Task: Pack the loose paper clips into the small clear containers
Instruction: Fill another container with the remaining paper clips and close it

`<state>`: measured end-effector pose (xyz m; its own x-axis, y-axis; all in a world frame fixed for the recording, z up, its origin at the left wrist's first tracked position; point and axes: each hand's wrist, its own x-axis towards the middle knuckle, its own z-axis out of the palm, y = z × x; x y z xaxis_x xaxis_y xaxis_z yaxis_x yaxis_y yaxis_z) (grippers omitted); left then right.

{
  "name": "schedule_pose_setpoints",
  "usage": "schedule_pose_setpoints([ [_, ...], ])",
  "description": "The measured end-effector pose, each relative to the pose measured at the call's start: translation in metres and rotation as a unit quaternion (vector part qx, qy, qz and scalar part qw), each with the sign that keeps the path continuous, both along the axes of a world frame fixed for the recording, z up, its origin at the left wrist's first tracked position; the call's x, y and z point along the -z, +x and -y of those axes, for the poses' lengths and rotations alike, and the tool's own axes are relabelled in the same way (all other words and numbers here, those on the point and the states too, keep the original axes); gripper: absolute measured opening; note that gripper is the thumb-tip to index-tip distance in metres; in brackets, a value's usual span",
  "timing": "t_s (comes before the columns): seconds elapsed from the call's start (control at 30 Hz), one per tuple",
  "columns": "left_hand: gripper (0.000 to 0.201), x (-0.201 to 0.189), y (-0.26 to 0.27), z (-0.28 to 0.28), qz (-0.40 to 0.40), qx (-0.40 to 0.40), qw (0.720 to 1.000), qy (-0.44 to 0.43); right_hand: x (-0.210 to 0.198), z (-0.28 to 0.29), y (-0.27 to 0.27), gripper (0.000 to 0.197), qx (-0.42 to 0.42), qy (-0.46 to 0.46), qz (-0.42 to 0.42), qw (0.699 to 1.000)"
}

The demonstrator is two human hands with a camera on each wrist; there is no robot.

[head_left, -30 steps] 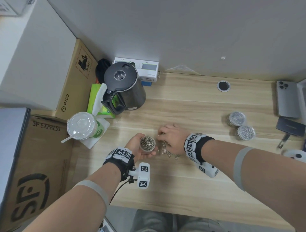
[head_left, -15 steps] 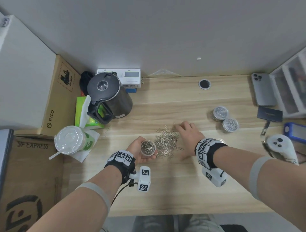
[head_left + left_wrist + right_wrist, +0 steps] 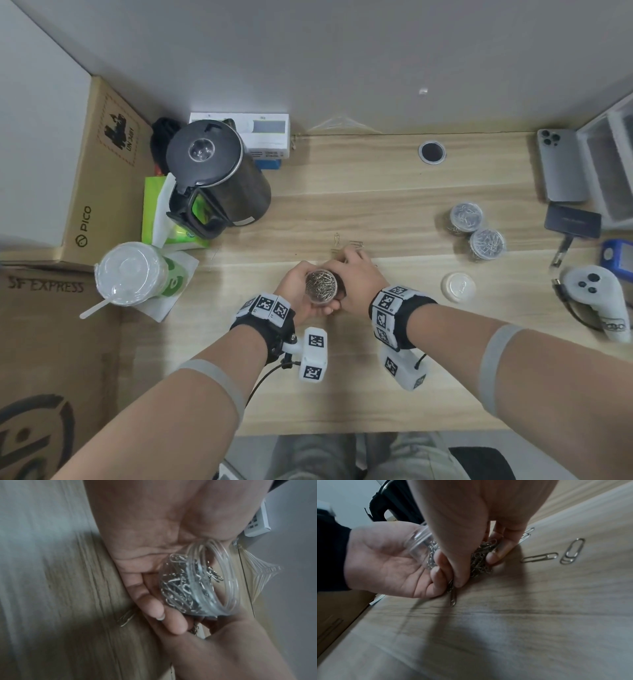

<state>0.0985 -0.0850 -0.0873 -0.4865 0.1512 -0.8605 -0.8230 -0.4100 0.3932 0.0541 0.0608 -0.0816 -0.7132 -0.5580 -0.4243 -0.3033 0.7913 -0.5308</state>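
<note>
Two hands at one open container, clips half packed

Left hand [image 3: 301, 291] cradles the open clear container [image 3: 321, 286], fingers curled round it, clips inside. Right hand [image 3: 356, 281] sits just beside it, fingers curled over a clump of loose paper clips [image 3: 481, 555] on the desk [image 3: 376, 377]. A few stray clips [image 3: 556, 554] lie nearby. Two filled containers [image 3: 476, 229] and a lid [image 3: 458, 286] sit to the right.

At the centre of the frame my left hand [image 3: 301, 294] cradles the small clear round plastic container [image 3: 321, 286], my right hand [image 3: 356, 282] just right of it. Two lidded clear containers [image 3: 478, 230] sit at right, the dark round kettle [image 3: 219, 174] upper left.
</note>
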Motion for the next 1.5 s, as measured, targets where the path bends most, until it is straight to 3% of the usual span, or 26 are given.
schedule_pose_setpoints([
  [0.23,0.050,-0.011,-0.004,-0.002,0.001,0.012,1.000,0.025,-0.004,-0.004,0.003,0.041,0.039,-0.036,0.009,0.999],
  [0.37,0.050,-0.014,-0.001,0.003,0.013,0.004,1.000,-0.005,-0.004,-0.003,0.001,0.042,0.055,-0.030,0.024,0.998],
  [0.57,0.056,-0.024,0.006,0.008,0.023,-0.011,0.998,-0.064,-0.021,-0.010,-0.015,0.022,0.023,-0.016,0.025,0.999],
  [0.73,0.059,-0.033,0.003,0.004,0.041,-0.036,0.995,-0.080,-0.038,-0.022,-0.024,0.011,0.048,-0.012,0.013,0.999],
  [0.93,0.052,-0.039,-0.007,-0.004,0.074,-0.073,0.989,-0.108,-0.070,-0.015,-0.031,0.013,0.078,-0.084,0.014,0.993],
  [1.13,0.048,-0.048,-0.009,-0.016,0.073,-0.125,0.988,-0.046,-0.078,0.008,-0.015,0.020,0.005,-0.045,0.024,0.999],
  [1.27,0.048,-0.044,-0.007,-0.018,0.062,-0.112,0.990,-0.062,-0.077,0.011,-0.008,0.024,-0.029,-0.056,0.026,0.998],
  [1.5,0.029,-0.040,-0.002,-0.016,0.036,-0.122,0.991,-0.047,-0.082,0.001,-0.005,0.030,0.040,-0.166,0.119,0.978],
])
